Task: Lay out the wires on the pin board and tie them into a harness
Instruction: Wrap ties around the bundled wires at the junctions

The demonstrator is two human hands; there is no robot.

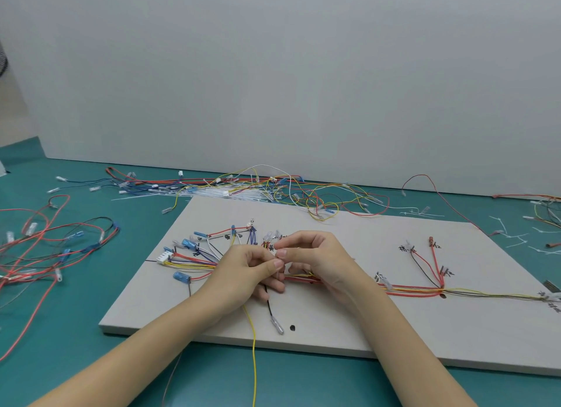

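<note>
A pale pin board [349, 324] lies on the green table with coloured wires laid across it. The main bundle [416, 290] of red, yellow and black wires runs from the middle to the right edge. At the left the wires fan out to blue terminals [182, 275] and a white connector [162, 257]. My left hand [249, 273] and my right hand [315, 258] meet over the bundle at the board's middle. Both pinch a small clear cable tie [280, 256] above the wires. A yellow wire [253, 346] and a black wire with a clear terminal [277, 326] hang below my left hand.
A heap of loose wires and white cable ties [243, 188] lies behind the board by the wall. More red and black wires [45, 242] are spread at the left of the table. Cut tie scraps [513, 233] lie at the right.
</note>
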